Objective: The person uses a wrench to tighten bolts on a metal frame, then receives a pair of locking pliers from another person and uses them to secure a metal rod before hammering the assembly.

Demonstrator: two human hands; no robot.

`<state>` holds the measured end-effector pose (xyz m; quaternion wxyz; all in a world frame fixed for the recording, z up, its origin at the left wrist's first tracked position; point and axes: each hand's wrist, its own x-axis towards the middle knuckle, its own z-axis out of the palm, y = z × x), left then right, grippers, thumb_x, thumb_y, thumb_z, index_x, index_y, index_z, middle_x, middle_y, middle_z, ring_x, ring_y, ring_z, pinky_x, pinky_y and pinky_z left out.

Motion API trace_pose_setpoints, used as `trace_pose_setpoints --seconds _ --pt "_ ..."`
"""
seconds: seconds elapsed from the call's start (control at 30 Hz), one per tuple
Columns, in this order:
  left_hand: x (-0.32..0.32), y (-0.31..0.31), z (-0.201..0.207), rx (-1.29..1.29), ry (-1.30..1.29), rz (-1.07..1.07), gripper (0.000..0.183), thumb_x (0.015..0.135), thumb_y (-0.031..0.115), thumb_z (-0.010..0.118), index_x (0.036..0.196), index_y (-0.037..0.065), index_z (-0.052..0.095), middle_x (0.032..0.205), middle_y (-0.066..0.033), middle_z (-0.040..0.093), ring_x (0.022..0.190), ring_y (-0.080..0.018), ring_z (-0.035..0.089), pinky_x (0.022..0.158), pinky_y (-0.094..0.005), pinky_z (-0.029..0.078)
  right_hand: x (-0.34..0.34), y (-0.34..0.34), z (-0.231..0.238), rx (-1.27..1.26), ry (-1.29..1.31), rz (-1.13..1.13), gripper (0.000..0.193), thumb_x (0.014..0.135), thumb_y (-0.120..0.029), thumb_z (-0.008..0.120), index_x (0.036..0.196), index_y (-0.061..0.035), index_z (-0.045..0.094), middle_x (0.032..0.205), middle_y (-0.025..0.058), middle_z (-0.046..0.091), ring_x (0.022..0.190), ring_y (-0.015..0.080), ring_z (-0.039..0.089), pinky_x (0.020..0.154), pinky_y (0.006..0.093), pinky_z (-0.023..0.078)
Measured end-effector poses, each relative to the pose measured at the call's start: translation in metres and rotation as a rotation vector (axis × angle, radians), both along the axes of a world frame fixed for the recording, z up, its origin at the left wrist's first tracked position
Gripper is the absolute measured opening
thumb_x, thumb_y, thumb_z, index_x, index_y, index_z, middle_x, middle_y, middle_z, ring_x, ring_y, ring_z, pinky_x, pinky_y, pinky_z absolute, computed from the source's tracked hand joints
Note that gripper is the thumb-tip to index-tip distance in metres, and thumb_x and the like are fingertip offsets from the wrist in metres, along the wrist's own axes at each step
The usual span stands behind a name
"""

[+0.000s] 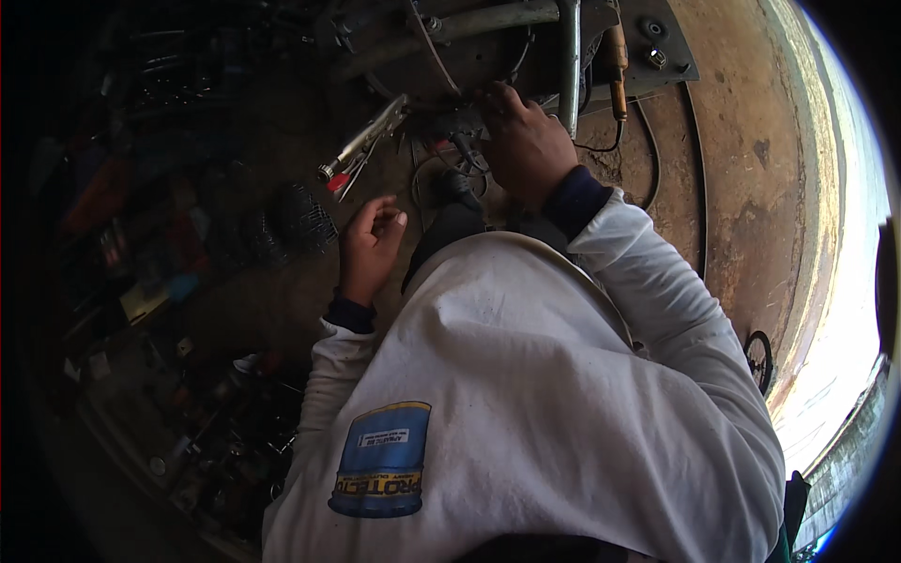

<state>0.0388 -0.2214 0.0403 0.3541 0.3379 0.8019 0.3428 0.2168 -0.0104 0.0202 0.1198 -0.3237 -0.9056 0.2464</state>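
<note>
My right hand (527,145) reaches up to a frame of metal tubes at the top of the view. Its fingers bend down over a dark part there; the fingertips and what they grip are hidden. Left of it, silver locking pliers (368,139) stick out from the work at a slant, with a knurled screw at the end and a red piece (338,181) by the handle. Just below these pliers, my left hand (369,249) hangs in the air, fingers loosely curled and thumb apart, nothing visible in it. A pale metal tube (570,66) stands right of my right hand.
An orange corded tool (617,73) lies on the dark bench plate (676,61), near a small round part (654,28). Its cable and a dark hose (701,178) run over the brown floor. Dark tyres (302,218) and cluttered parts lie at left. A wheel (758,361) is far right.
</note>
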Motion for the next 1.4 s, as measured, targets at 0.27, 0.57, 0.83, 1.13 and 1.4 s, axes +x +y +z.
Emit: trace_pose_setpoints --seconds 0.27,0.57,0.83,1.13,1.4 --pt "0.028 0.063 -0.008 0.208 0.534 -0.522 0.055 0.084 0.014 0.066 0.135 0.004 0.049 0.082 -0.0199 0.064 0.073 -0.0347 0.065 0.066 -0.0404 0.052 0.052 -0.047 0.012 -0.285 0.31 -0.148 0.042 0.085 -0.017 0.067 0.125 -0.0054 0.059 0.115 0.0166 0.06 0.093 0.0335 0.065 0.08 0.0399 0.053" --pt "0.001 0.099 -0.033 0.038 0.876 -0.652 0.077 0.084 0.024 0.066 0.148 0.009 0.027 0.081 -0.0196 0.067 0.073 -0.0384 0.066 0.064 -0.0477 0.053 0.08 -0.144 -0.089 -0.493 0.178 -0.468 0.039 0.087 -0.025 0.065 0.119 -0.0049 0.062 0.112 0.017 0.062 0.098 0.0378 0.063 0.084 0.043 0.052" --pt "-0.008 0.099 -0.035 0.0 0.819 -0.648 0.077 0.083 0.026 0.068 0.148 0.009 0.03 0.082 -0.0138 0.069 0.074 -0.0339 0.068 0.067 -0.0443 0.054 0.069 -0.181 -0.113 -0.469 0.359 -0.601 0.038 0.088 -0.028 0.066 0.115 -0.0013 0.064 0.108 0.0199 0.065 0.099 0.0364 0.063 0.084 0.0418 0.051" --pt "-0.043 0.042 -0.068 0.301 0.61 -0.794 0.058 0.084 0.012 0.068 0.137 0.006 0.046 0.074 -0.0087 0.065 0.066 -0.0245 0.064 0.066 -0.0357 0.052 0.051 -0.01 -0.03 -0.451 0.668 -0.815 0.04 0.093 -0.026 0.061 0.126 -0.0037 0.059 0.11 0.0154 0.069 0.1 0.0254 0.065 0.091 0.0383 0.046" --pt "-0.075 0.034 0.013 0.766 0.194 -0.31 0.053 0.092 0.031 0.066 0.135 0.004 0.048 0.119 -0.0122 0.055 0.093 -0.0181 0.058 0.072 -0.029 0.052 0.018 0.042 0.005 -0.69 0.464 -0.604 0.075 0.088 -0.009 0.067 0.149 -0.0028 0.025 0.132 0.0196 0.052 0.114 0.0292 0.055 0.092 0.0384 0.046"
